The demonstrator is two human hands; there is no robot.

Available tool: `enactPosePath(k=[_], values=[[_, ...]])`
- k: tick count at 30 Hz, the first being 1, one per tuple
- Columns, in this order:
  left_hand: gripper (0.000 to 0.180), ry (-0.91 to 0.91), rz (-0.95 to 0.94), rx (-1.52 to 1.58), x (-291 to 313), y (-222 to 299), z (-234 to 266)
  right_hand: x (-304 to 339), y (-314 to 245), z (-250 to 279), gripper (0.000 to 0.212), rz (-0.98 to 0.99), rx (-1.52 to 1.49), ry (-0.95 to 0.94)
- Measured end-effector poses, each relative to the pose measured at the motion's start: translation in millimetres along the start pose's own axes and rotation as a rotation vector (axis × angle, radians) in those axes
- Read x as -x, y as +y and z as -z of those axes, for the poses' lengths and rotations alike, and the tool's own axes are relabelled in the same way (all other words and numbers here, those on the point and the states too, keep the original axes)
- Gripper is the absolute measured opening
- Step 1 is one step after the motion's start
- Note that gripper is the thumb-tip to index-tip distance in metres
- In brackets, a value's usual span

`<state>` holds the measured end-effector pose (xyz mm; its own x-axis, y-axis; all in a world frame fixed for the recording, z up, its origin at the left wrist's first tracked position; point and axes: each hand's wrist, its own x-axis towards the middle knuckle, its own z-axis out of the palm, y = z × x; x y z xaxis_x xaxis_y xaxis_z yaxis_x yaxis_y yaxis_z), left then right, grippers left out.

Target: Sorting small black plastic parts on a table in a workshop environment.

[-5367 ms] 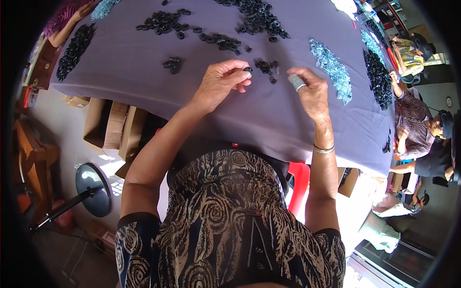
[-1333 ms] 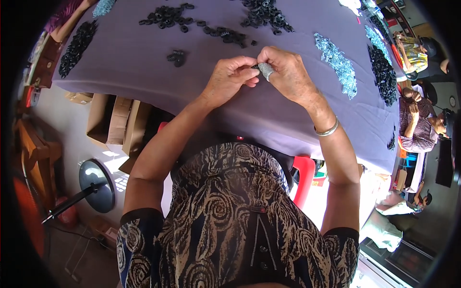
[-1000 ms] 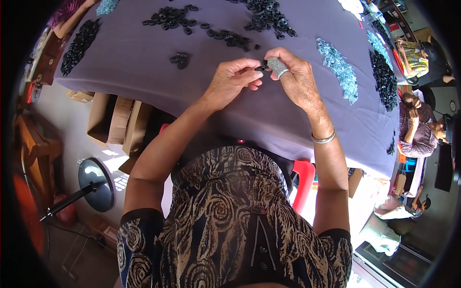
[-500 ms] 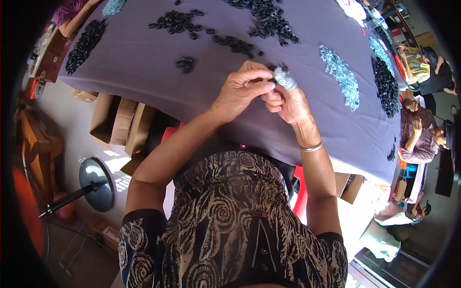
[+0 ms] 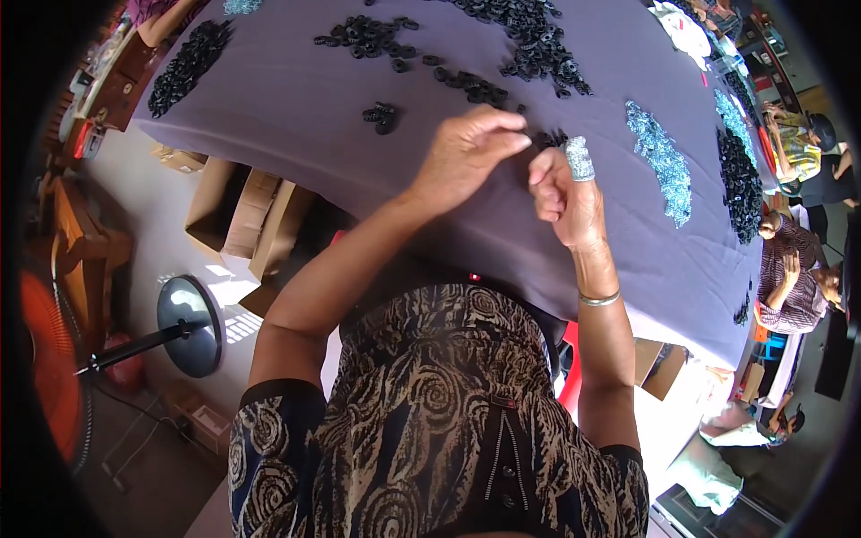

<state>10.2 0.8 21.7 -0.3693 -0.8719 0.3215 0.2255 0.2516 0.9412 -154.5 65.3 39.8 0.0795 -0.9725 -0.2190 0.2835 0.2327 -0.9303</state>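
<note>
My left hand [image 5: 466,154] is raised over the table's near part, thumb and forefinger apart with a gap between them and nothing visible there. To its right is my right hand [image 5: 571,199], fingers curled in toward the palm and thumb pointing up. Silvery-grey tape [image 5: 580,160] wraps that thumb. Whatever the curled fingers hold, if anything, is hidden. Just beyond the two hands lies a small cluster of black pieces [image 5: 552,139]. Another little group of black ring-like pieces [image 5: 381,117] sits left of my left hand.
A purple-grey cloth [image 5: 305,134] covers the table. Larger heaps of black pieces [image 5: 543,56] lie farther off, and a pile of clear bluish pieces [image 5: 662,166] is at right. Open cardboard boxes [image 5: 256,215] stand below the left edge. Other people [image 5: 794,269] sit along the right side.
My hands were together, left fingers pinching beside the taped thumb. Now they have parted, and the left thumb and forefinger have spread. The whole view has shifted slightly.
</note>
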Motion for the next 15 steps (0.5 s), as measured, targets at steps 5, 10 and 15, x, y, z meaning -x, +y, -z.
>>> enactPosePath(k=[5, 10, 15], values=[[0.021, 0.173, -0.189, -0.884, -18, 7, 48, 7, 0, 39, 0.009, 0.234, 0.145, 0.322], [0.007, 0.164, -0.181, -1.387, -19, 4, 72, 12, -4, 70, 0.010, 0.323, 0.108, 0.498], [0.009, 0.117, -0.107, -1.452, -18, 5, 79, 15, 1, 82, 0.006, 0.420, 0.062, 0.585]])
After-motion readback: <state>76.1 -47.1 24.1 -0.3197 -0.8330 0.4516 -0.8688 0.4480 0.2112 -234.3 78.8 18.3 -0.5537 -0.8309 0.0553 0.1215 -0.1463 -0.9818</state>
